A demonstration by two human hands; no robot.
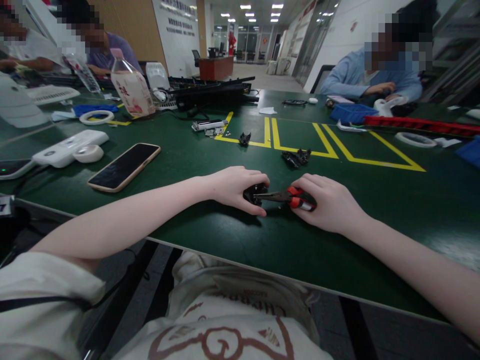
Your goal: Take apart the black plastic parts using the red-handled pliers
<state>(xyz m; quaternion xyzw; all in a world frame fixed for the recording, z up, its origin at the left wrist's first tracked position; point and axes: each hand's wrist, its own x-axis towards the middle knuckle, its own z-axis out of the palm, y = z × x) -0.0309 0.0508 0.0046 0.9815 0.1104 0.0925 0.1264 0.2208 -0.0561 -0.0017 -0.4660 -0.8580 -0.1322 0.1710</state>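
1. Near the front edge of the green desk, the left hand curls closed over a small black part, pinning it to the surface.
2. The part is dark, glossy and mostly hidden under the fingers.
3. The right hand grips the red-handled pliers; their slim dark nose lies nearly flat and reaches into the part.
4. Farther back, a smartphone lies face up toward the left edge, and black scraps sit by the yellow tape lines.

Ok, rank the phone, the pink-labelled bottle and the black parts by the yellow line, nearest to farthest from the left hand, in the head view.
1. black parts, just ahead and to the right of the left hand.
2. phone, to its left.
3. bottle, far back left.
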